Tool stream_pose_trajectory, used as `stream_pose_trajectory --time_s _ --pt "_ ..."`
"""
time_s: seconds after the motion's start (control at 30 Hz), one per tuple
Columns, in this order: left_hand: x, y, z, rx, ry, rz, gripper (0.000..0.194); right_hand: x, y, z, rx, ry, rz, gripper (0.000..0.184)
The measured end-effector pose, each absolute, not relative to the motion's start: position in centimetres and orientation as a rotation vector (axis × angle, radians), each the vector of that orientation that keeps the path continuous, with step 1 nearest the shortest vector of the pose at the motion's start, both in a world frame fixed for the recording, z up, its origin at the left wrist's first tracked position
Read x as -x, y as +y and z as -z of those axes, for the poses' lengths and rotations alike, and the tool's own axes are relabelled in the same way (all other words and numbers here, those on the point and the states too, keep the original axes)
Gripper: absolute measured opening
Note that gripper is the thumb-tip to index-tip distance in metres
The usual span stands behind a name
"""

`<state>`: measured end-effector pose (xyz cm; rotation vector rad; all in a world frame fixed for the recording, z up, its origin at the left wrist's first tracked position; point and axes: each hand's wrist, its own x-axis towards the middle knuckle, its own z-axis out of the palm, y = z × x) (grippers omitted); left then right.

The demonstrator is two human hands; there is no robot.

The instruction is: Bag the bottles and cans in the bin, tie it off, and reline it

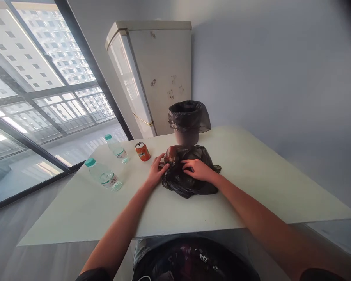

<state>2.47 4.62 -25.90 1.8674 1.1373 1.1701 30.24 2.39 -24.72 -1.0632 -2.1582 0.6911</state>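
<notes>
A crumpled black plastic bag [190, 187] lies on the pale table in front of me. A reddish shape [172, 153] shows at its far left part; its kind is unclear. My left hand [158, 169] is at the bag's left side, fingers along the edge and thumb on the plastic, closed on it. From the right, my right hand [197, 169] reaches over the middle of the bag, its curved fingers and thumb gripping the plastic. Left of the bag stands an orange drink can [142, 152].
Two clear plastic bottles with green caps, a nearer bottle [103, 175] and a farther bottle [117, 149], are on the left of the table [280, 187]. A bin [187, 136] lined with black plastic stands behind the bag. Beyond is a white fridge [163, 62].
</notes>
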Motion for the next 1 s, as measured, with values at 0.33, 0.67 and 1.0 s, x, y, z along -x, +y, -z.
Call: stream_pose_trajectory --time_s 0.33,0.67,1.0 --pt "-1.9 6.0 26.6 -1.75 1.111 -1.233 0.037 -30.7 2.8 24.0 1.191 -1.833 -0.399 0.017" --pt "-3.0 4.8 25.6 -1.247 0.881 -1.251 0.051 -31.1 3.7 24.8 1.188 -2.027 -0.367 0.013" --pt "-2.4 5.0 26.8 -1.301 0.789 -0.99 0.046 -30.4 2.2 23.8 0.879 -2.288 -0.378 0.054"
